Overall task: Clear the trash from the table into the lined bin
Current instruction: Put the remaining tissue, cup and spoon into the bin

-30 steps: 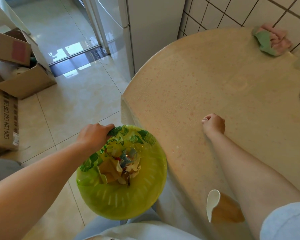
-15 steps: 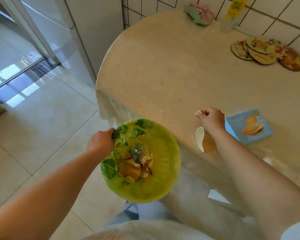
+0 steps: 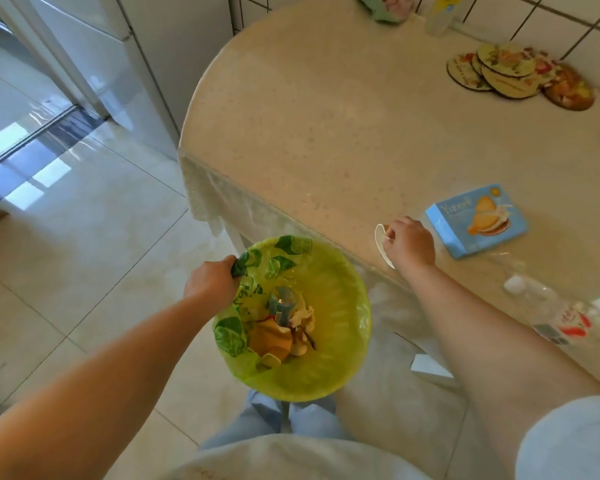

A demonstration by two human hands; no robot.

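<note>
Hands at work beside a round table point(image 3: 326, 116) covered in a pale cloth, seen from our own head looking down. Our left hand point(image 3: 211, 284) is closed around the rim of a bin point(image 3: 347, 306) lined with a yellow-green bag printed with dark green leaves; the grip sits at about nine o'clock on the rim. We hold the bin just off the table's near edge, over the tiled floor point(image 3: 84, 254). Inside it lie crumpled paper, a brown scrap and a small bluish wrapper point(image 3: 283, 306).

Our right hand point(image 3: 409, 242) rests at the table's edge, at about two o'clock from the bin, fingers curled and pinching a paper cup point(image 3: 381, 242) that lies on its side with its white rim showing.

Just beside that hand, at its three o'clock, lies a light blue biscuit box point(image 3: 477, 220). Farther toward four o'clock we see a clear plastic bottle point(image 3: 548, 310) lying down, with something white next to it that we cannot make out.

At the table's far side, near the tiled wall, sit overlapping round coasters point(image 3: 513, 71), a bunched green and pink cloth point(image 3: 385, 8) and an upright bottle point(image 3: 440, 15).
</note>
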